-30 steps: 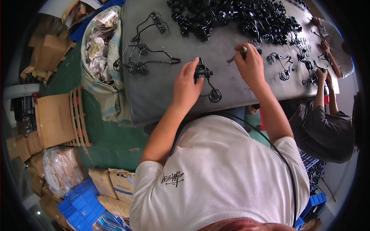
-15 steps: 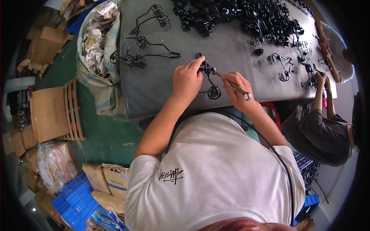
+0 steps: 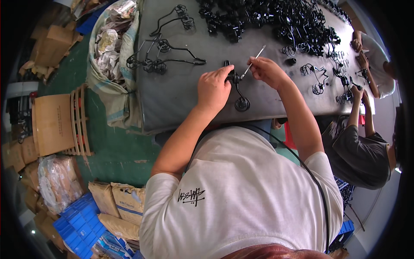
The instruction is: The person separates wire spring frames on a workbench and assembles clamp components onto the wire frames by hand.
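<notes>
On the grey worktop point(image 3: 181, 97), the left hand point(image 3: 214, 88) is closed over a black wire clip hanger point(image 3: 238, 93), pressing it down. Just beside, the right hand point(image 3: 267, 71) pinches a thin metal tool point(image 3: 253, 62) whose tip touches the hanger's clip.

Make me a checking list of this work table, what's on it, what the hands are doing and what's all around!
Surface: grey table, mostly bare near its front edge.
Job's things: black wire clip piece under the left hand; thin metal tool in the right hand.
Clutter: heap of black parts at the far side; finished wire pieces to the left.
Hands: both busy at the piece.
Cables: black cord across the white shirt.
Surroundings: full sack, blue crates, cardboard, a co-worker to the right.
</notes>
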Motion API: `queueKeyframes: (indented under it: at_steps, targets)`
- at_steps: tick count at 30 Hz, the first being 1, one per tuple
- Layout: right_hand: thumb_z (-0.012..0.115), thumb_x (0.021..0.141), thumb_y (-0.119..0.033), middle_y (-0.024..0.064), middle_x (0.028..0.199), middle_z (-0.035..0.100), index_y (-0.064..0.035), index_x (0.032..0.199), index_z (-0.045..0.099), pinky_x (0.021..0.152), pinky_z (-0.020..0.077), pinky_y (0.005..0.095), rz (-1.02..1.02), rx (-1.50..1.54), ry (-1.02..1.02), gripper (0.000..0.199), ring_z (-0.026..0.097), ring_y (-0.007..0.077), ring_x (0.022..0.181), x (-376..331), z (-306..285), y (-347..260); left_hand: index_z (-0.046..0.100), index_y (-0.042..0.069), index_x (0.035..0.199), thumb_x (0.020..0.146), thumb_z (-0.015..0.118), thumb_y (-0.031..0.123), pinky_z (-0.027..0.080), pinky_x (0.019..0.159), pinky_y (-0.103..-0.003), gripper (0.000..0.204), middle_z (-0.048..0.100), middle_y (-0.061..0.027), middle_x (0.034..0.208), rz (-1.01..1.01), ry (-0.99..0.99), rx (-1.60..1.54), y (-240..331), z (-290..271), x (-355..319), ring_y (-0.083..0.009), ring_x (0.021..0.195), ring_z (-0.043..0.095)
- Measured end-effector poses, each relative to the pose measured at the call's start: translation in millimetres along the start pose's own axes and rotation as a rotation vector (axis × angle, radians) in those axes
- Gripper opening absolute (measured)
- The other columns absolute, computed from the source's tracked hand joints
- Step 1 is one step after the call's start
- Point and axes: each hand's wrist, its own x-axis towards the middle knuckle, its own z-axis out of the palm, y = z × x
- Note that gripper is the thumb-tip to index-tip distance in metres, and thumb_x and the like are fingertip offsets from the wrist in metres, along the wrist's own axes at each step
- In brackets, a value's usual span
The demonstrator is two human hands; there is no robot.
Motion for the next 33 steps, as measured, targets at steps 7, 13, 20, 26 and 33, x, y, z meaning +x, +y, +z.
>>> queueKeyframes:
  at_steps: [7,13,20,26,33]
  targets:
    - [0.06,0.096,-0.036,0.006,0.08,0.063,-0.0053,0.095,0.062,0.062,0.0491,0.0297,-0.172,-0.732,0.48,0.031,0.061,0.0192,0.068,10,-32,1,0.051,0.008,0.129,0.076,0.071,0.01,0.051,0.081,-0.044,0.056,0.065,-0.0117,0.112,-0.086,0.138,0.0,2,6,-13,-0.0299,0.1,0.064]
    - [0.066,0.091,-0.027,0.0113,0.096,0.063,-0.0082,0.118,0.062,0.073,0.0514,0.0378,-0.831,-1.358,0.887,0.033,0.062,0.0278,0.08,6,30,-23,0.043,0.002,0.128,0.085,0.071,0.012,0.052,0.063,-0.045,0.052,0.065,-0.0132,0.074,-0.342,0.051,-0.293,-11,14,-43,-0.0355,0.069,0.065]
    - [0.076,0.081,-0.035,0.013,0.116,0.061,-0.0105,0.142,0.044,0.085,0.0515,0.0381,-0.819,-1.33,0.03,0.073,0.063,0.0279,0.095,89,144,-19,0.053,0.003,0.122,0.085,0.069,0.009,0.05,0.063,-0.037,0.041,0.063,-0.0101,0.073,-0.567,0.021,-0.508,-13,-34,-67,-0.0232,0.066,0.063]
    - [0.071,0.079,-0.023,0.0142,0.113,0.061,-0.0059,0.134,0.049,0.092,0.0503,0.0404,-0.722,-1.509,0.059,0.062,0.061,0.0321,0.105,120,181,-6,0.054,0.003,0.126,0.087,0.068,0.01,0.048,0.063,-0.029,0.042,0.064,-0.0065,0.076,-0.623,-0.035,-0.427,-17,-79,-92,-0.0143,0.066,0.06]
    - [0.063,0.072,-0.009,0.0155,0.116,0.059,-0.0065,0.127,0.054,0.095,0.0472,0.0402,-0.729,-1.223,0.257,0.056,0.057,0.0337,0.111,40,88,-34,0.054,0.004,0.13,0.091,0.066,0.015,0.049,0.063,-0.028,0.043,0.067,-0.0047,0.079,-0.627,0.053,-0.454,-43,-68,-71,-0.0107,0.068,0.061]
